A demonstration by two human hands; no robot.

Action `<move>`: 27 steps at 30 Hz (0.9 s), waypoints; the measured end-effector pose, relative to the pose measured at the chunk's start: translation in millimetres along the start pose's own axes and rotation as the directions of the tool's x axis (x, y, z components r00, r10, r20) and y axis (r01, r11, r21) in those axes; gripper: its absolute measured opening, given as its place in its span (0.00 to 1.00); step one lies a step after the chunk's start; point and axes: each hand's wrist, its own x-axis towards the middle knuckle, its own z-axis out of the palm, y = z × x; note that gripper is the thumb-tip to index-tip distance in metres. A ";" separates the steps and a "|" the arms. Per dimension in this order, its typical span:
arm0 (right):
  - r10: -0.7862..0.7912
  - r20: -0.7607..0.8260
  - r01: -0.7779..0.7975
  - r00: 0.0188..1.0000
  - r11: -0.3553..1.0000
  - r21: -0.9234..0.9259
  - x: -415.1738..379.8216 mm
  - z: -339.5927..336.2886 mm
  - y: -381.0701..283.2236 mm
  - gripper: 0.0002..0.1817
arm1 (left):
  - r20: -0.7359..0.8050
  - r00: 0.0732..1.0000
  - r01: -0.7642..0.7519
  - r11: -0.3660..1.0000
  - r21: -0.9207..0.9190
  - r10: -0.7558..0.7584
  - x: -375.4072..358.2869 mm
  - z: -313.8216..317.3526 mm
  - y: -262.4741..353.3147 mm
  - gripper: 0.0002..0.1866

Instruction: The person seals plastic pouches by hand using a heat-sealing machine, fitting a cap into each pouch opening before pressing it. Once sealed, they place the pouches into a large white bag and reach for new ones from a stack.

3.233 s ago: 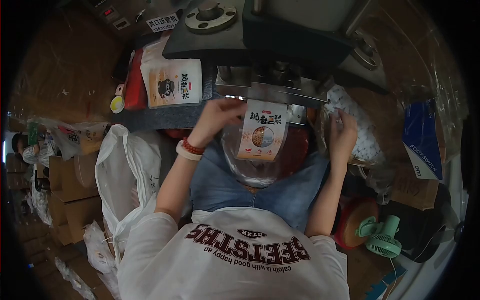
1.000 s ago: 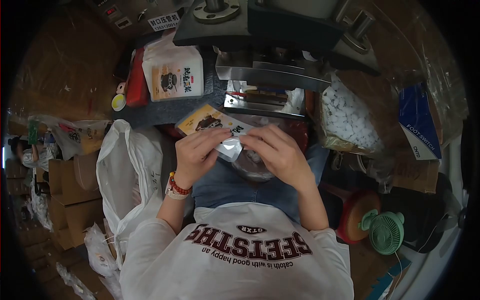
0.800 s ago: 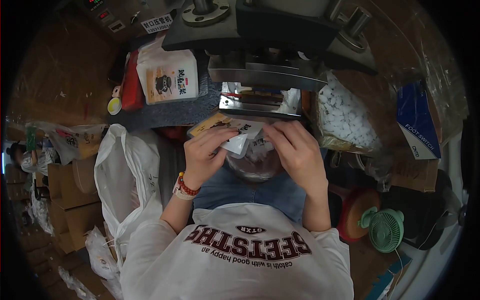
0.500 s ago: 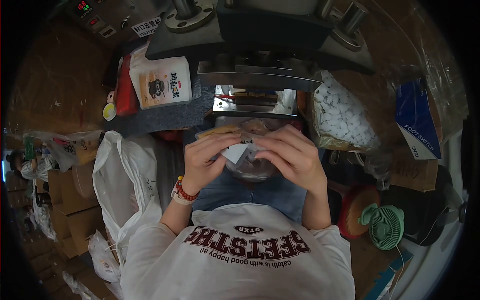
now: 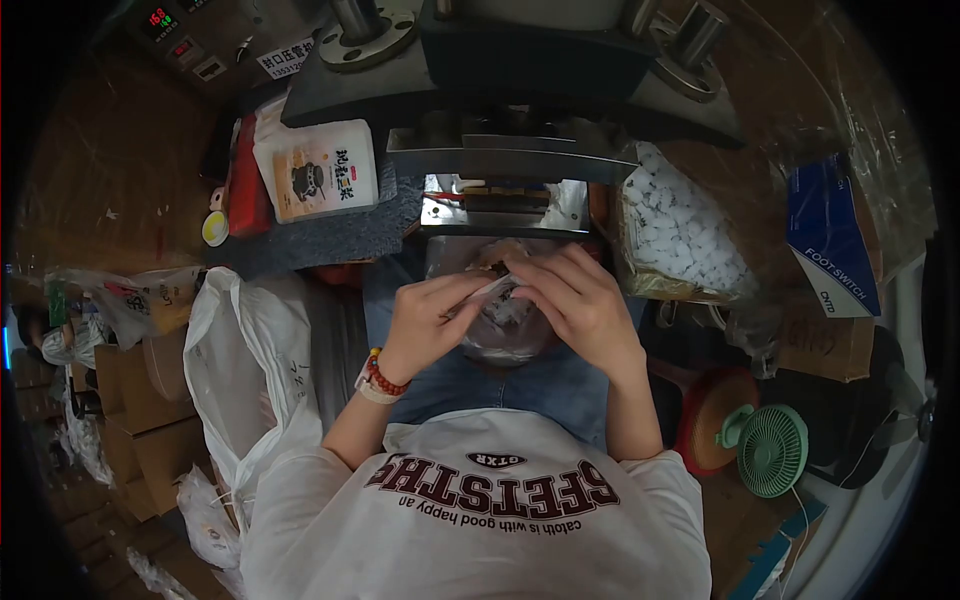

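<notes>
Over the lap, my left hand (image 5: pixel 435 315) and my right hand (image 5: pixel 575 305) meet with fingers closed on a thin, pale plastic pouch (image 5: pixel 494 288). Most of the pouch is hidden by the fingers. Beneath them, a clear plastic bag (image 5: pixel 510 340) lies on the lap with items inside that I cannot make out. Just beyond the hands is the metal jaw (image 5: pixel 505 205) of a press machine. Red beads and a pale band circle my left wrist.
Printed white pouches (image 5: pixel 325 170) lie on a grey mat at the left. A bag of small white caps (image 5: pixel 685 225) is at the right, near a blue foot switch box (image 5: pixel 835 235) and a green fan (image 5: pixel 773 450). A large white bag (image 5: pixel 235 350) stands left.
The pouch has turned between my hands: its yellowish print and white corner no longer show. My left hand has shifted right, and the view has moved slightly.
</notes>
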 end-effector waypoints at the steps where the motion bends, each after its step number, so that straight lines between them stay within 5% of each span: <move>1: 0.000 -0.001 0.000 1.000 1.000 -0.001 -2.2 2.1 1.6 0.15 | 0.026 0.994 0.107 0.988 -0.108 -0.104 -2.1 6.8 -7.2 0.15; 3: 0.140 -0.168 -0.099 0.976 0.967 0.234 -6.3 2.5 6.1 0.15 | -0.031 0.994 0.099 0.986 -0.134 -0.104 -4.2 15.6 -15.5 0.16; 6: 0.223 -0.256 -0.180 0.941 0.967 0.178 -10.5 -14.5 1.4 0.14 | -0.109 0.992 0.053 0.994 -0.092 -0.063 -3.8 15.6 -19.7 0.18; 9: 0.067 -0.106 -0.072 0.992 0.996 -0.047 -3.2 -12.6 0.5 0.13 | -0.141 0.989 -0.044 0.998 0.048 0.050 2.9 8.9 -10.3 0.18; 12: -0.016 -0.050 0.015 0.999 1.000 -0.019 2.3 -10.2 -1.4 0.14 | -0.139 0.979 -0.128 0.977 0.170 0.152 5.9 -0.7 1.8 0.17; 16: 0.008 -0.050 -0.003 0.999 0.996 0.092 2.9 -14.6 -5.9 0.14 | -0.128 0.969 -0.171 0.950 0.263 0.210 5.9 -10.5 10.0 0.17; 18: 0.034 -0.047 -0.038 0.998 0.996 -0.080 2.7 -16.8 -10.1 0.14 | -0.138 0.969 -0.158 0.942 0.298 0.206 4.7 -10.5 9.3 0.17; 22: -0.007 -0.030 0.005 1.000 0.998 -0.067 3.8 -9.9 -11.2 0.14 | -0.113 0.961 -0.199 0.913 0.355 0.253 3.4 -8.1 9.3 0.19; 27: -0.005 -0.016 0.008 1.000 0.973 0.230 0.1 -7.3 0.2 0.21 | -0.064 0.990 -0.126 0.992 0.014 0.127 -1.0 -3.8 3.7 0.15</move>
